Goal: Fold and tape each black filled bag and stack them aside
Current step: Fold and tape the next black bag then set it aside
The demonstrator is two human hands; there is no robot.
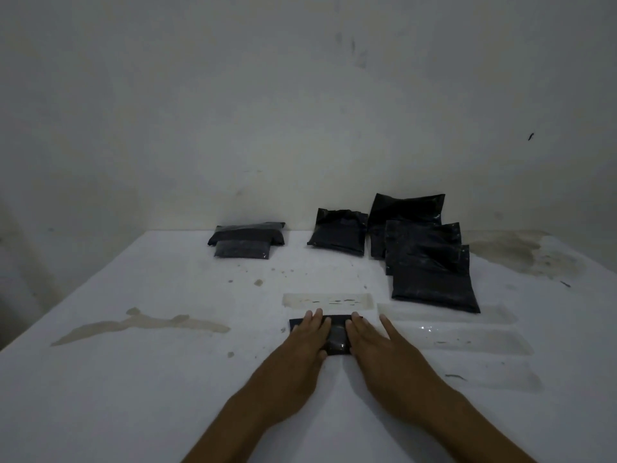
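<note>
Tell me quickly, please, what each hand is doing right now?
Left hand: open, fingers straight, pressing flat on the folded black bag.
Right hand: open, pressing flat on the same bag.

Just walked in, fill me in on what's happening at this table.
A person is pressing both flat hands, left hand and right hand, down on a small folded black bag at the near middle of the white table. Clear tape strips lie on the table just beyond and to the right of it. At the far edge by the wall sits a stack of folded bags, and to the right several unfolded black bags lie overlapping.
</note>
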